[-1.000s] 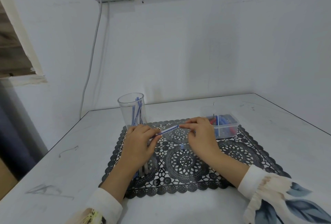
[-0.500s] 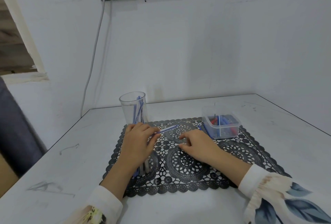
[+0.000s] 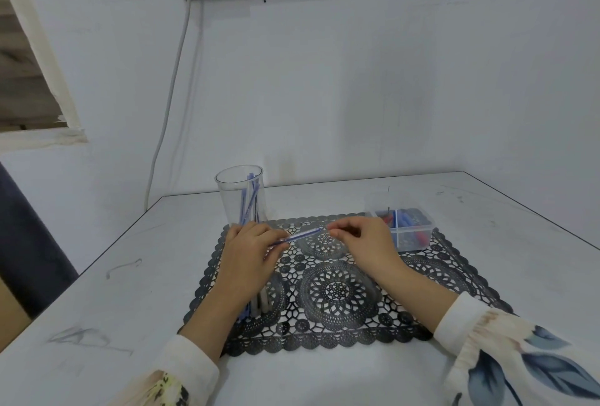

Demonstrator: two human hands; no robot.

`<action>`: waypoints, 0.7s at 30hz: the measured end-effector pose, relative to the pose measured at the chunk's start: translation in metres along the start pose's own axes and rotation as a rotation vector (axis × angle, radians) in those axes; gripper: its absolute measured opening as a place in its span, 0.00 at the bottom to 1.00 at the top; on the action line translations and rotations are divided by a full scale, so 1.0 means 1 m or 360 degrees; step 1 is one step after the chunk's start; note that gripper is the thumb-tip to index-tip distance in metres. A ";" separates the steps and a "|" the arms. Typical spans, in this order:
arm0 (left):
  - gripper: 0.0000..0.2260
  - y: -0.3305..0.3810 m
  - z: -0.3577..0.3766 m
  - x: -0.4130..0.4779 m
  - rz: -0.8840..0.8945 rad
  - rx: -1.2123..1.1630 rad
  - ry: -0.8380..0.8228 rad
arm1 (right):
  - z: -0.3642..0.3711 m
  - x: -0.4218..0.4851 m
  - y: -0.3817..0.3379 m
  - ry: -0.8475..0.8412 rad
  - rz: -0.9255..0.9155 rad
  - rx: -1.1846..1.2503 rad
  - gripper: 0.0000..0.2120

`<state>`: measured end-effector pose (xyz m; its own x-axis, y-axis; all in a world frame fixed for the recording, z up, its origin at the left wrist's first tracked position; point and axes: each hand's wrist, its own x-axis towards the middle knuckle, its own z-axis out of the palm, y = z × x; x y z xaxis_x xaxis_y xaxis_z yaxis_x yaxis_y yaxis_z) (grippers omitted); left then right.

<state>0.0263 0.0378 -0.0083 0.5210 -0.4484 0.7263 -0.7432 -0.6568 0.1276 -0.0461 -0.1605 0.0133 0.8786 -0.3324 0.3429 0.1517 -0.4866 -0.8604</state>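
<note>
I see blue pen [image 3: 297, 236] slanted just above black lace mat [image 3: 337, 292], mid-table. Left hand [image 3: 250, 250] curled round its left end; right hand [image 3: 363, 243] pinches right tip. Clear cup [image 3: 227, 201] with pens far left, plastic box [image 3: 376, 204] far right.

The pen [image 3: 297, 237] is a thin, straight stick, blue with a pale, clear-looking sheen along its length. It hangs slanted above the dark lace mat [image 3: 337, 292], its near end lower and to the left, its far end higher and to the right. The left hand [image 3: 250, 253] pinches the lower end between curled fingers and thumb. The right hand [image 3: 363, 243] brings its pinched fingertips to the upper end; whether they touch it cannot be told. A few more pens [image 3: 258, 305], grey and blue, lie side by side on the mat under the left wrist.
</note>
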 end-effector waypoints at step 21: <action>0.15 0.011 -0.001 -0.002 0.0113 -0.0149 -0.0053 | 0.003 0.002 0.006 -0.0056 -0.0020 0.0472 0.10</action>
<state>0.0168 0.0318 -0.0073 0.4781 -0.5124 0.7133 -0.8139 -0.5638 0.1405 -0.0423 -0.1620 0.0075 0.8902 -0.2971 0.3453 0.2836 -0.2317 -0.9305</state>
